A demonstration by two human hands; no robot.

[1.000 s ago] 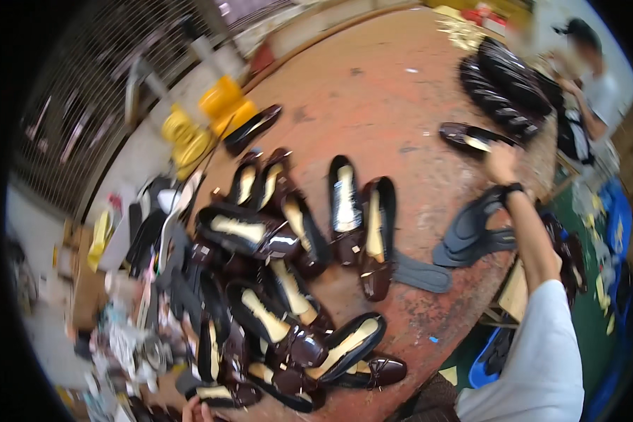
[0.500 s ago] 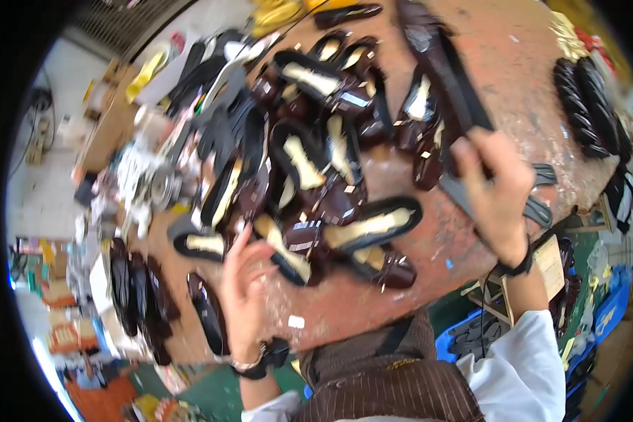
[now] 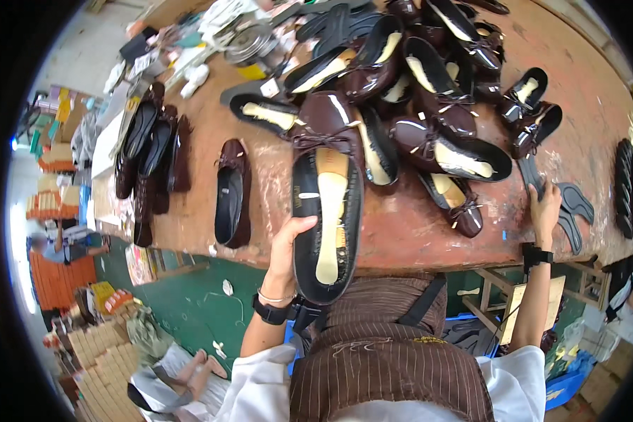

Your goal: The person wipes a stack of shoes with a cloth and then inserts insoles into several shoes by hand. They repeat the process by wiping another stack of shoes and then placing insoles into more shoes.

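My left hand [image 3: 286, 257] grips a burgundy patent ballet flat [image 3: 354, 211] by its heel side, thumb over the edge. The flat has a bow and a pale strip down its black inside, and is held in front of the table's near edge. On the right, my right hand [image 3: 547, 211] has its fingers closed on a grey insole [image 3: 529, 172] lying on the table. More grey insoles [image 3: 575, 204] lie just beside that hand. A heap of similar flats [image 3: 446, 112] covers the table's middle, and a single flat [image 3: 233, 197] stands left of my left hand.
Several dark shoes [image 3: 150, 155] stand in a row at the table's left. Braided black pieces [image 3: 624, 186] lie at its right edge. Tins and scraps [image 3: 250, 43] crowd the back left. A wooden stool [image 3: 496, 292] and blue crate [image 3: 464, 330] are below. Another person [image 3: 179, 380] is at lower left.
My left hand was open and now holds a flat. My right hand held a long dark shoe, blurred, and has come down to the grey insoles. The view has swung left.
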